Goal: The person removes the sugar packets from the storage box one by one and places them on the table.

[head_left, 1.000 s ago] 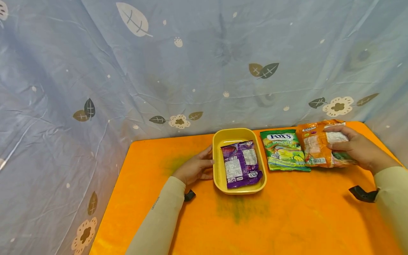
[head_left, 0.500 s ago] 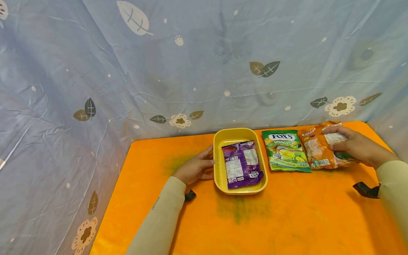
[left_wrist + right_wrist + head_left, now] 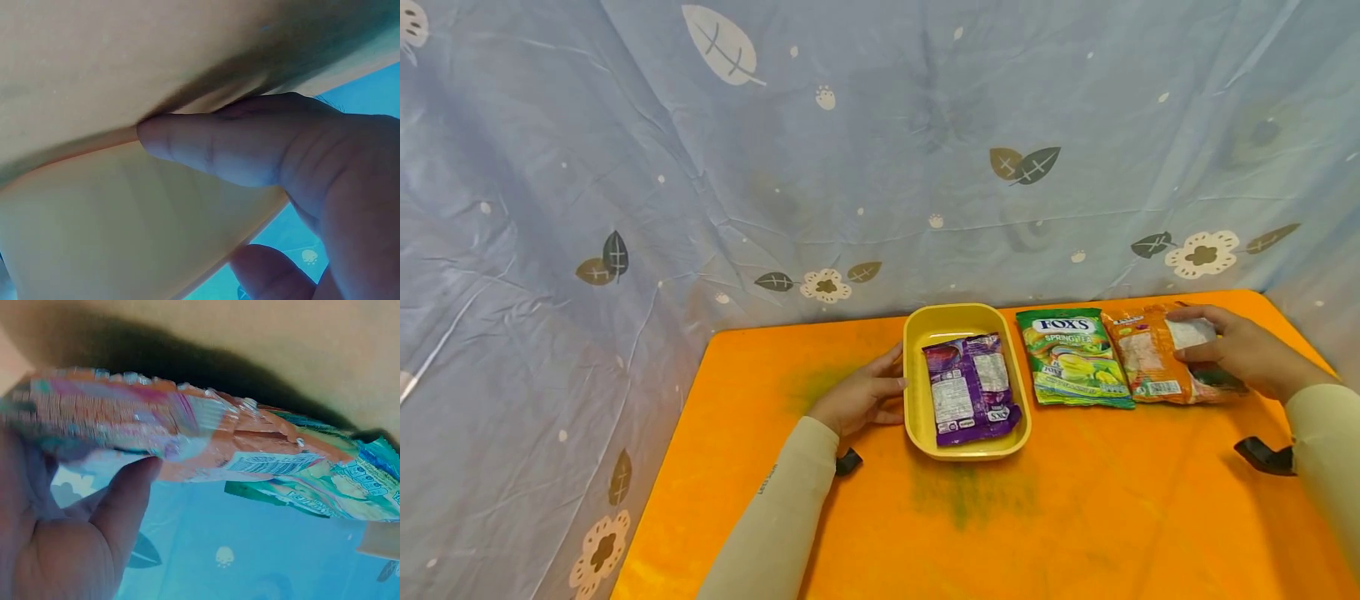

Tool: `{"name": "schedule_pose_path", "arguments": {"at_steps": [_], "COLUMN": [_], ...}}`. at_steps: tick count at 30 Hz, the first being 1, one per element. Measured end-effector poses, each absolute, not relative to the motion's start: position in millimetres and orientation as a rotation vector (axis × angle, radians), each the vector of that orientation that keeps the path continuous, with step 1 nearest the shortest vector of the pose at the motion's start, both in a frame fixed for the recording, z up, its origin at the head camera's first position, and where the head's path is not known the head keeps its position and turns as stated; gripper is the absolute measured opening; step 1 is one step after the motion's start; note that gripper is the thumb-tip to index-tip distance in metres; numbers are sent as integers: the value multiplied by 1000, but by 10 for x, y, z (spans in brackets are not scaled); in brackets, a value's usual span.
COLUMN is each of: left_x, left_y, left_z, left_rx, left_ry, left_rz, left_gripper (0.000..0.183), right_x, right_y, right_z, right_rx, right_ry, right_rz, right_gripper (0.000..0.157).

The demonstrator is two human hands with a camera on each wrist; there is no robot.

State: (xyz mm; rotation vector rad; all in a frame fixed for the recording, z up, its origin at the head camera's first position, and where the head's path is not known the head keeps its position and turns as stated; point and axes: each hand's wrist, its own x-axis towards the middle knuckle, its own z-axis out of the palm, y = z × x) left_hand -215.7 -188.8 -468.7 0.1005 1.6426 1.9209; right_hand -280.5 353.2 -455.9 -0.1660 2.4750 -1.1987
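Observation:
A yellow plastic tray (image 3: 967, 454) stands near the back of the table with a purple candy bag (image 3: 972, 392) lying inside. My left hand (image 3: 867, 392) rests against the tray's left side, fingers fairly straight; in the left wrist view the fingers (image 3: 212, 144) touch its pale wall (image 3: 125, 225). Right of the tray lies a green Fox's Spring Tea candy bag (image 3: 1075, 358). Beside it, my right hand (image 3: 1247, 350) grips the right part of an orange candy bag (image 3: 1150, 358). The right wrist view shows the orange bag edge-on, overlapping the green one.
The orange tabletop (image 3: 1075, 508) has dark green smudges in front of the tray. A blue-grey curtain (image 3: 880, 167) with leaf and flower prints hangs right behind the table and along the left. A black wrist-camera part (image 3: 1262, 457) sticks out below the right hand.
The orange bag and the right hand have shifted slightly right, and the bag now lies flatter next to the green one. The left hand and tray stay in place.

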Motion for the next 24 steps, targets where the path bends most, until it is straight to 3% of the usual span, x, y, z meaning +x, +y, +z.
{"name": "schedule_pose_path", "arguments": {"at_steps": [8, 16, 24], "left_x": [-2158, -2154, -2173], "left_y": [-1890, -1893, -1894], "left_z": [-4695, -4693, -4712], "left_rx": [97, 94, 88], "left_ry": [1648, 1658, 1669], "left_rz": [1918, 1918, 1908], "left_gripper": [64, 64, 65], "right_x": [-2758, -2747, -2676], "right_y": [3588, 3588, 3511], "right_z": [-4607, -4646, -4565], "right_rx": [-30, 89, 54], "right_ry": [2392, 2612, 2738], "right_rz": [-1447, -1369, -1377], "right_gripper": [87, 87, 73]}}
